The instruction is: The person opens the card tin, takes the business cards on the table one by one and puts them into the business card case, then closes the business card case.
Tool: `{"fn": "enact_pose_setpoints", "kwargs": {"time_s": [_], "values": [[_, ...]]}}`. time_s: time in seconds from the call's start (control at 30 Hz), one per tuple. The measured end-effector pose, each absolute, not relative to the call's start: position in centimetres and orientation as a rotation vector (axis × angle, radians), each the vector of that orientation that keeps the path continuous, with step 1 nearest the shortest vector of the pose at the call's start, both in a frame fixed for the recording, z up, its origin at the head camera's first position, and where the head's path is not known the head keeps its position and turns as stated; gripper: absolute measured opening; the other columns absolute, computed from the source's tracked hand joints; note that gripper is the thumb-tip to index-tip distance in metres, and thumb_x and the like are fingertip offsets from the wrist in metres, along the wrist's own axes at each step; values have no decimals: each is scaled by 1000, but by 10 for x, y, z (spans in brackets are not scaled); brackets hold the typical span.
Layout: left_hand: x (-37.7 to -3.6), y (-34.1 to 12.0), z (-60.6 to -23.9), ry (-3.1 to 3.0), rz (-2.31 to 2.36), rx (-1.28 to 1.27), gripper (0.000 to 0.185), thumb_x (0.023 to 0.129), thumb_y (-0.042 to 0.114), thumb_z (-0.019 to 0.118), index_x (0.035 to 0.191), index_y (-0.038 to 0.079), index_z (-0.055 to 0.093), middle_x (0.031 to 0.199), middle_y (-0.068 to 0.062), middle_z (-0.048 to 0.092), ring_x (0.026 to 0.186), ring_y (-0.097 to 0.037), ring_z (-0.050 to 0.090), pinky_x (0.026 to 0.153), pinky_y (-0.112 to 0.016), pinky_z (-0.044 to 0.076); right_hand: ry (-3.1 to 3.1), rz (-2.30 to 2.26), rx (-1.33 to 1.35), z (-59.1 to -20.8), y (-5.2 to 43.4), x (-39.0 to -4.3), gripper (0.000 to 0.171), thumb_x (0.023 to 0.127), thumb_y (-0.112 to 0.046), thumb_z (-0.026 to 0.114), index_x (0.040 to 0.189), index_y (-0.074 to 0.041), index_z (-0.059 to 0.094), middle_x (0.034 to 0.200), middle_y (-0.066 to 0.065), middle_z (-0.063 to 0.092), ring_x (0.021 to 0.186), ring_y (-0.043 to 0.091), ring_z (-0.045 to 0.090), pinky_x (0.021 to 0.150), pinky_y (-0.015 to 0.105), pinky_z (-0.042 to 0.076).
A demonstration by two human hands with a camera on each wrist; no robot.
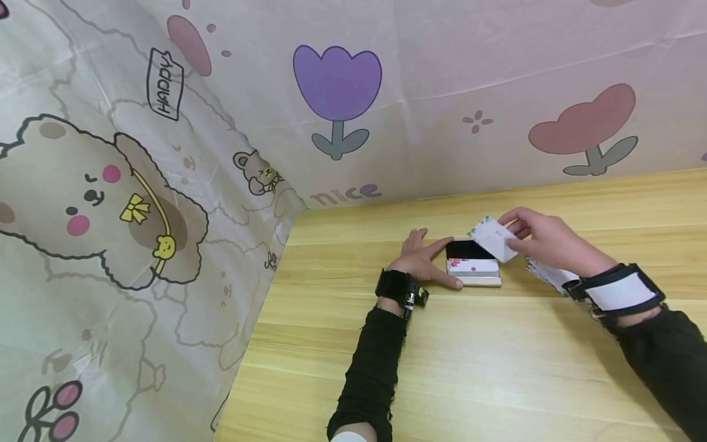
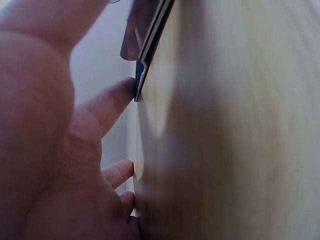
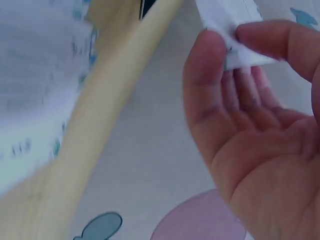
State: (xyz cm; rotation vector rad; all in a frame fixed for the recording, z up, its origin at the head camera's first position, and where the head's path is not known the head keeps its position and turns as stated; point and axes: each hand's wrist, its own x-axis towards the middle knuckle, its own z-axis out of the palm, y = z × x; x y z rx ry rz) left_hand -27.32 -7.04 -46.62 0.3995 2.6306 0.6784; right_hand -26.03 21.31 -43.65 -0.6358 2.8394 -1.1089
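Note:
My right hand (image 1: 552, 239) pinches a small white card (image 1: 495, 238) with a patterned edge between thumb and forefinger. The card is tilted and overlaps the back right corner of a flat case (image 1: 466, 249) with a black inside. In the front part of the case lies a white card stack (image 1: 472, 266) with pink flowers printed at one end. My left hand (image 1: 418, 259) rests on the table with its fingers spread, thumb and forefinger at the case's left corners. In the left wrist view a fingertip meets the dark edge of the case (image 2: 145, 62).
White printed paper (image 1: 552, 275) with a patterned border lies on the wooden table under my right wrist, partly hidden. A cloth with cartoon prints (image 1: 353, 123) hangs behind the table and along its left side.

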Motion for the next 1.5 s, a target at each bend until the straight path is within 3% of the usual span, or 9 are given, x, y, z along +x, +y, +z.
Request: {"fn": "enact_pose_setpoints", "kwargs": {"time_s": [0.13, 0.3, 0.63, 0.97, 1.27, 1.5], "values": [[-274, -69, -466, 2643, 650, 396, 107, 66, 62, 92, 156, 57, 33, 173, 3, 0, 158, -20, -4, 123, -59, 16, 2814, -1121, -743, -442, 204, -258, 38, 95, -2, 73, 130, 3, 60, 102, 10, 74, 94, 28, 69, 71, 29, 53], [-274, -69, -466, 2643, 642, 390, 106, 66, 63, 91, 155, 59, 33, 173, 3, 0, 158, -20, -5, 124, -60, 15, 2855, -1111, -824, -448, 194, -256, 32, 94, 2, 72, 125, 4, 66, 98, 8, 75, 90, 24, 69, 73, 31, 55], [-274, -68, -465, 2645, 625, 388, 106, 67, 64, 90, 156, 58, 33, 173, 3, 1, 158, -20, -4, 124, -58, 16, 2887, -1095, -913, -454, 187, -256, 28, 94, 5, 71, 122, 4, 72, 109, 18, 75, 93, 27, 70, 78, 45, 58], [-274, -68, -464, 2647, 627, 402, 106, 68, 62, 91, 157, 54, 34, 173, 1, 2, 158, -21, -3, 124, -58, 15, 2926, -1079, -994, -461, 178, -253, 29, 92, 8, 70, 121, 5, 73, 111, 20, 74, 96, 30, 70, 79, 50, 57], [-274, -71, -466, 2633, 643, 397, 106, 68, 62, 91, 157, 55, 33, 173, 2, 0, 158, -20, -7, 123, -60, 15, 2903, -900, -1030, -467, 175, -254, 30, 91, 6, 72, 121, 3, 75, 100, 12, 75, 81, 18, 60, 69, 37, 51], [-274, -70, -466, 2633, 632, 411, 106, 69, 63, 90, 157, 55, 33, 173, 2, 0, 158, -19, -6, 123, -60, 16, 2884, -918, -1071, -469, 176, -252, 30, 91, 8, 72, 121, 4, 75, 107, 17, 74, 97, 29, 70, 76, 45, 56]]}}
